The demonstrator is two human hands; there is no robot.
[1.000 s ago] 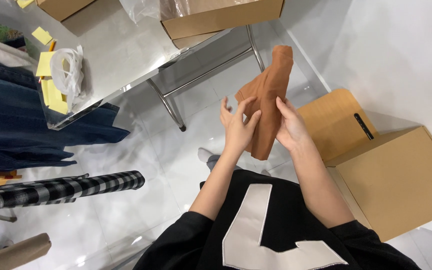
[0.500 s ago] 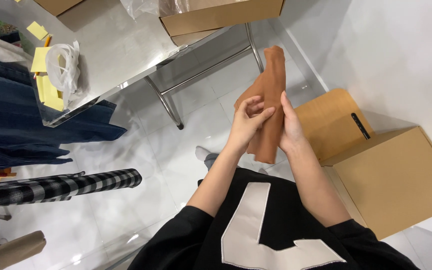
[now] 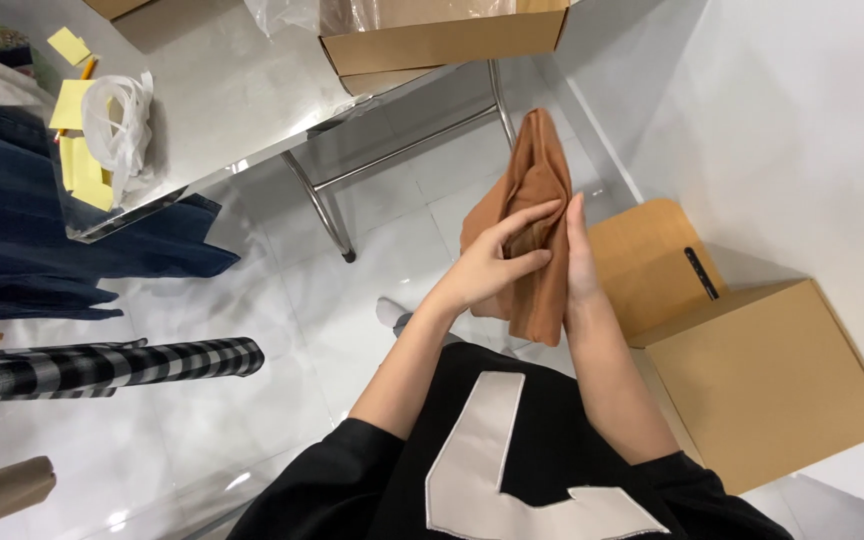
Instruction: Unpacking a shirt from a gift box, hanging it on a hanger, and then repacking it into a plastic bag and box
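The person stands over a white tiled floor (image 3: 252, 300) and holds a rust-brown folded cloth (image 3: 537, 180) up in front of the chest, just right of the middle of the view; the cloth hangs lengthwise, its upper end pointing to twelve o'clock and its lower edge dropping toward six o'clock; the left hand (image 3: 497, 262) lies against the cloth from nine o'clock, fingers curled and closed on the fabric, the thumb laid across the front face; the right hand (image 3: 580, 255) presses flat along the cloth's edge at three o'clock, fingers straight and close together, pointing to twelve o'clock, so the cloth is sandwiched between the two hands; at four o'clock from the hands an open cardboard box (image 3: 752, 380) stands on the floor against the white wall (image 3: 782, 120), one flap lifted toward the hands; at twelve o'clock a second cardboard box (image 3: 442, 45) rests on a metal table (image 3: 222, 110), with clear plastic wrap at its mouth; on the same table, at ten o'clock, lie yellow paper slips (image 3: 77, 130) and a bundle of white plastic (image 3: 117, 125); at nine o'clock dark blue denim garments (image 3: 22, 240) hang over the table's edge, and below them, near eight o'clock, a black-and-white checked roll of fabric (image 3: 112, 365) lies across.
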